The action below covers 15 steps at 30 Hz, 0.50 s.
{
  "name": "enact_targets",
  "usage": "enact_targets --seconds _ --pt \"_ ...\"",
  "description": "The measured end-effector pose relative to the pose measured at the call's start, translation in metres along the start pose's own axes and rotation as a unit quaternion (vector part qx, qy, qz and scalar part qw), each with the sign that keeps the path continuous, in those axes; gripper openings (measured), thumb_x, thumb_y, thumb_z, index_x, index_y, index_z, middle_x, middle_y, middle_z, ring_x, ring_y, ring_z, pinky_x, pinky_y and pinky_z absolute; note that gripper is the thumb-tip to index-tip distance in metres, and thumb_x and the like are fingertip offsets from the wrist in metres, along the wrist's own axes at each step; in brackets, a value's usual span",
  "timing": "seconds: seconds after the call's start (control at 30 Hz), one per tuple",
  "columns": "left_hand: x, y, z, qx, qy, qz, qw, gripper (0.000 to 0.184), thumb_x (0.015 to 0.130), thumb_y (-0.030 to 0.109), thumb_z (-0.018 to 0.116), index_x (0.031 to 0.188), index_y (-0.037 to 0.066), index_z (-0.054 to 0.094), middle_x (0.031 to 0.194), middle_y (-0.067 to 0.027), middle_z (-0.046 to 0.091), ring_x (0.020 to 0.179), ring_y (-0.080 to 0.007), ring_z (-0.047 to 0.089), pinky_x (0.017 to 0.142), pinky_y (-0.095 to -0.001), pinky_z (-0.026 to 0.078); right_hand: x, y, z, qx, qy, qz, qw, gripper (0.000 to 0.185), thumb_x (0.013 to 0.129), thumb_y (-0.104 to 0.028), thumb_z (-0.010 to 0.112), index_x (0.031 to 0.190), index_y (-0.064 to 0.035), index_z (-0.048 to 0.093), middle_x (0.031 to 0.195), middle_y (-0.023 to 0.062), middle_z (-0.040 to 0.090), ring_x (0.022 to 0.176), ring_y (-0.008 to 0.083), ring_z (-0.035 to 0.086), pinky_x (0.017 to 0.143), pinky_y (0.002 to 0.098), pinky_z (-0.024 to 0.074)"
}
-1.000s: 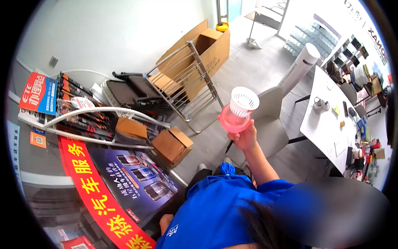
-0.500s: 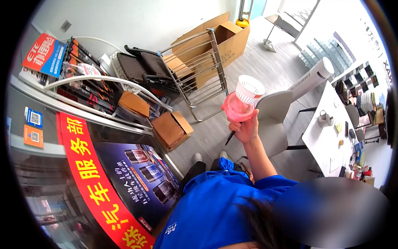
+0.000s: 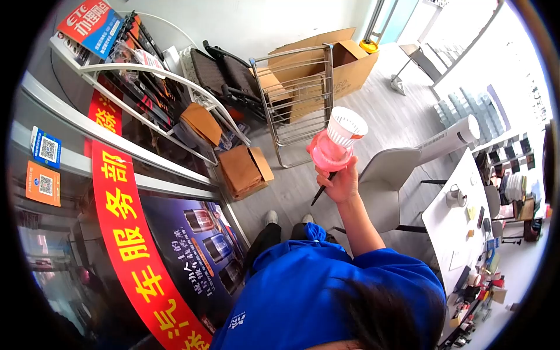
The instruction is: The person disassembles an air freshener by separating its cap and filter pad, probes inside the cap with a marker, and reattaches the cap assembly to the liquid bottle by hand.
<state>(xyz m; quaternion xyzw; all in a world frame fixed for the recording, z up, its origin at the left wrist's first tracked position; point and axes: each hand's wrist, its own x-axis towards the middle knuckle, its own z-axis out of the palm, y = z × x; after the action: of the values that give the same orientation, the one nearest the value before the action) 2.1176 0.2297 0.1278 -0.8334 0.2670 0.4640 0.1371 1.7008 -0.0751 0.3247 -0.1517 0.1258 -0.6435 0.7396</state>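
Note:
My right hand (image 3: 342,184) is raised in front of my blue shirt, its fingers wrapped round the lower part of a pink translucent cup-shaped thing (image 3: 330,154). On top of the pink part sits a white cup (image 3: 347,126) with slots or ribs around its side and a small red mark near its rim. A thin black stick (image 3: 319,191), perhaps a pen or a handle, sticks out below the fingers. Whether it joins the pink thing is hidden by the hand. My left hand is out of view.
A grey chair (image 3: 387,175) stands just beyond my right arm, with a white table (image 3: 434,217) to the right. Ahead are a metal rack (image 3: 299,140) and cardboard boxes (image 3: 245,172). On the left runs a glass door with a red banner (image 3: 129,233).
The view has turned, so the rack, boxes and shelf appear farther right. My right hand keeps its hold on the pink thing and white cup, sitting slightly farther left in view.

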Motion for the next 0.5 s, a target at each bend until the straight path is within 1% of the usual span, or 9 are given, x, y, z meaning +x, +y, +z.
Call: enact_targets --seconds 0.03,0.1,0.3,0.5 --pt "0.001 0.005 0.002 -0.007 -0.001 0.002 1.000 0.035 0.088 0.027 0.052 0.107 0.002 0.067 0.099 -0.0173 0.068 0.095 -0.0277 0.065 0.086 -0.0366 0.048 0.004 0.002 0.000 -0.001 -0.001 0.003 1.000 0.092 0.079 -0.062 0.065 0.144 -0.0082 0.029 0.144 0.0263 0.037 0.069 0.0124 0.045 0.049 0.0224 0.0373" --pt "0.001 0.028 0.005 -0.015 -0.003 0.002 1.000 0.035 0.088 0.027 0.053 0.108 0.002 0.067 0.100 -0.0173 0.068 0.096 -0.0276 0.065 0.087 -0.0366 0.048 0.027 -0.008 -0.008 0.000 -0.021 0.003 1.000 0.066 0.083 -0.059 0.063 0.122 -0.0074 0.052 0.097 0.0093 0.060 0.074 0.0165 0.051 0.048 0.0248 0.0335" --pt "0.011 0.039 0.021 -0.051 -0.001 0.003 0.999 0.035 0.089 0.026 0.053 0.110 0.002 0.066 0.103 -0.0174 0.067 0.099 -0.0273 0.064 0.089 -0.0366 0.047 0.038 0.009 -0.014 -0.021 -0.006 0.008 1.000 0.065 0.080 -0.054 0.069 0.120 -0.0054 0.053 0.094 0.0114 0.060 0.072 0.0171 0.048 0.049 0.0249 0.0320" --pt "0.013 0.051 0.038 -0.087 0.001 -0.011 0.996 0.035 0.089 0.026 0.054 0.112 0.002 0.065 0.106 -0.0174 0.066 0.102 -0.0270 0.063 0.091 -0.0366 0.046 0.059 0.014 -0.020 -0.046 -0.022 0.010 0.999 0.066 0.081 -0.052 0.069 0.120 -0.0017 0.052 0.094 0.0135 0.060 0.069 0.0167 0.048 0.048 0.0248 0.0323"
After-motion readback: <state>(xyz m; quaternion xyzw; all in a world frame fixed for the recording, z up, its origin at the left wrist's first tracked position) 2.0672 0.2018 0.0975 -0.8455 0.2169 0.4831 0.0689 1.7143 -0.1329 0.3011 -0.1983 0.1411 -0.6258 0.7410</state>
